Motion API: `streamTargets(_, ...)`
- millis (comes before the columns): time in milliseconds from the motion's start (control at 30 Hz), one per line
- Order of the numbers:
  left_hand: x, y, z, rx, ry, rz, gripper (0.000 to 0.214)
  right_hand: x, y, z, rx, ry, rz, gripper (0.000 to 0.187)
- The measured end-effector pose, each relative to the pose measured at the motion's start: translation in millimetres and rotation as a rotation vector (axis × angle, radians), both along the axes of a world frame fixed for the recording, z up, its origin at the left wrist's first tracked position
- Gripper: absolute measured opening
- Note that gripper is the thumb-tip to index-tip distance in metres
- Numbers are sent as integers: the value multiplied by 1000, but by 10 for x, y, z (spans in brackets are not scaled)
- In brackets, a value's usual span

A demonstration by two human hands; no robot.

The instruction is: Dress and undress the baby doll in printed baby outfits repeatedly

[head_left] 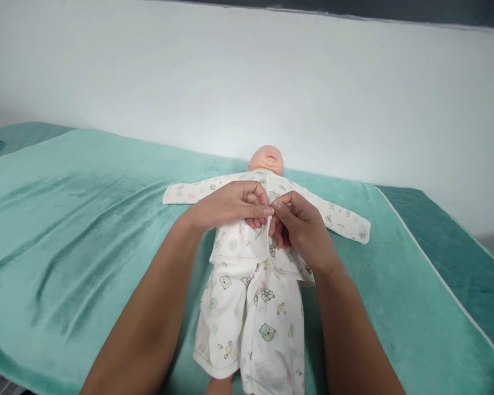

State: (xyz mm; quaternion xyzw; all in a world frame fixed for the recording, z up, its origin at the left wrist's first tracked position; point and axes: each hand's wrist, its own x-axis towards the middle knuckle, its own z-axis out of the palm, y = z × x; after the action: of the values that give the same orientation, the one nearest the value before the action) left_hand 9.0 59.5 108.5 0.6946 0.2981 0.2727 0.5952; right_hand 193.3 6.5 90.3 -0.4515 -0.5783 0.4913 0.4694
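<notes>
A baby doll (267, 159) lies on its back, its head toward the wall. It wears a white long-sleeved shirt (235, 246) and matching trousers (224, 312), both printed with small green bears. The shirt's sleeves spread out to both sides. Over the chest, my left hand (245, 206) pinches the shirt's front edge between thumb and fingers. Just beside it my right hand (296, 222) pinches the same front opening, the fingertips of both hands nearly touching. Whatever fastener may be between the fingers is hidden. Below my hands the front edges of the shirt hang apart.
A teal plush blanket (99, 247) covers the surface, wrinkled on the left. Darker teal fabric (448, 236) shows at the right edge. A white wall (247, 71) rises behind the doll, with a dark strip (395, 11) along its top.
</notes>
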Motion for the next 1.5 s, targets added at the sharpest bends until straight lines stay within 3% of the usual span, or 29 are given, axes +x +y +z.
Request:
streamTargets(367,24,-30,13,-5,14,11,12,-1,6,-18,23,-62,28,29)
streamTargets(1100,-3,7,-28,-15,-39,-20,21,-16,1,19,-12,-27,13,26)
streamTargets(1333,-24,9,19,-76,52,-100,16,62,18,15,-53,-33,140,25)
streamTargets(1500,-40,0,37,-89,132,-127,16,52,19,24,-74,-10,107,19)
